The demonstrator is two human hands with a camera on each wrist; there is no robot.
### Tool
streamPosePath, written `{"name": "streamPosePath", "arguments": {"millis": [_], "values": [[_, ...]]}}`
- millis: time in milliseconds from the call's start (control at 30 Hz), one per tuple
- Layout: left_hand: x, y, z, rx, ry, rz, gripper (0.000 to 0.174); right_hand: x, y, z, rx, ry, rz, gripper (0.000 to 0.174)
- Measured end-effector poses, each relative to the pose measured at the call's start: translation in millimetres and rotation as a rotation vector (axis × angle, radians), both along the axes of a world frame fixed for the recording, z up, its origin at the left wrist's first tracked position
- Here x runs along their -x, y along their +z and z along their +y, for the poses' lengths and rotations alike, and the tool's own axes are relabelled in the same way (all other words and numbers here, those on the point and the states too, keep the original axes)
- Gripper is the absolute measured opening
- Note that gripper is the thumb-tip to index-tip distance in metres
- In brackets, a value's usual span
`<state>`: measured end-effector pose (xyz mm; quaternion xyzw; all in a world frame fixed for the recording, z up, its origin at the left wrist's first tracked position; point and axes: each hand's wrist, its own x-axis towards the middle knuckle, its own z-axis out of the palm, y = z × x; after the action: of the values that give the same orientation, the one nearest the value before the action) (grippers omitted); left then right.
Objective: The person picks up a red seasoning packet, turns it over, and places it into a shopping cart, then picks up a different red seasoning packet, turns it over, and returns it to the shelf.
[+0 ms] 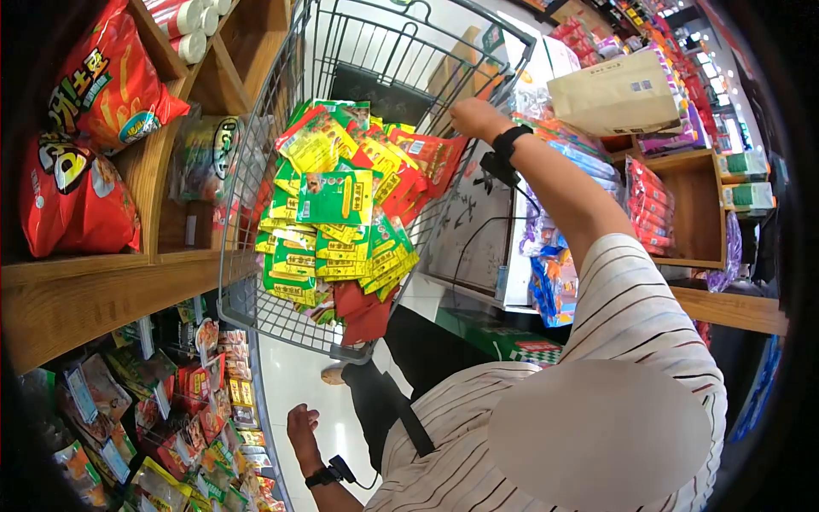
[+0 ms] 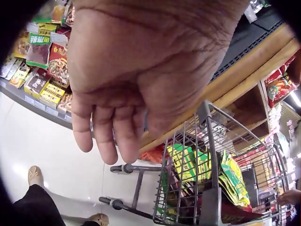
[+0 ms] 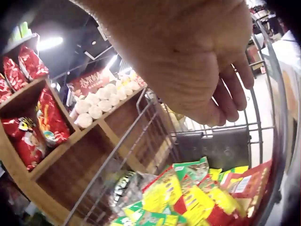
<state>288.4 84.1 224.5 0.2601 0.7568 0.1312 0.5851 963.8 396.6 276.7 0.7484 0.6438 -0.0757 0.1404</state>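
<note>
My right hand (image 1: 479,119) is over the right rim of a grey wire shopping cart (image 1: 235,247), its arm stretched forward. In the right wrist view its fingers (image 3: 239,96) hang loosely bent above the basket with nothing between them. Below lie many flat snack packets (image 1: 335,198) in green, yellow and red, heaped in the cart. A larger red packet (image 1: 433,162) leans at the heap's right side. My left hand (image 1: 303,431) hangs low beside my leg, apart from the cart. Its fingers (image 2: 107,141) are loosely curled and hold nothing.
Wooden shelving (image 1: 145,218) with red chip bags (image 1: 107,90) stands close along the cart's left. Packaged foods (image 1: 183,410) fill a lower rack. On the right, a display with a paper bag (image 1: 616,92) stands beside the cart. Glossy floor (image 2: 70,165) shows under my feet.
</note>
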Motion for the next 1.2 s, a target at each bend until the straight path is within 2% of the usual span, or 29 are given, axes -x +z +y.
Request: {"name": "streamPosePath", "arguments": {"millis": [167, 267, 567, 767, 967, 1200], "values": [[0, 6, -10, 0.027, 0.046, -0.028, 0.036, -6, -22, 2, 0.195, 0.104, -0.16, 0.022], [-4, 10, -10, 0.052, 0.043, -0.018, 0.036, 3, -17, 1, 0.291, 0.01, -0.115, 0.023], [-3, 3, -16, 0.036, 0.066, -0.03, 0.038, 1, -30, 7, 0.295, -0.09, -0.064, 0.027], [-5, 1, -27, 0.087, 0.087, -0.016, 0.038, 1, -34, 9, 0.277, -0.054, -0.072, 0.028], [-15, 5, -30, 0.103, 0.103, -0.013, 0.036, 2, -29, 13, 0.298, -0.042, 0.031, 0.031], [-14, -1, -32, 0.099, 0.106, -0.024, 0.035, -7, -51, 22, 0.311, -0.011, 0.112, 0.027]]}}
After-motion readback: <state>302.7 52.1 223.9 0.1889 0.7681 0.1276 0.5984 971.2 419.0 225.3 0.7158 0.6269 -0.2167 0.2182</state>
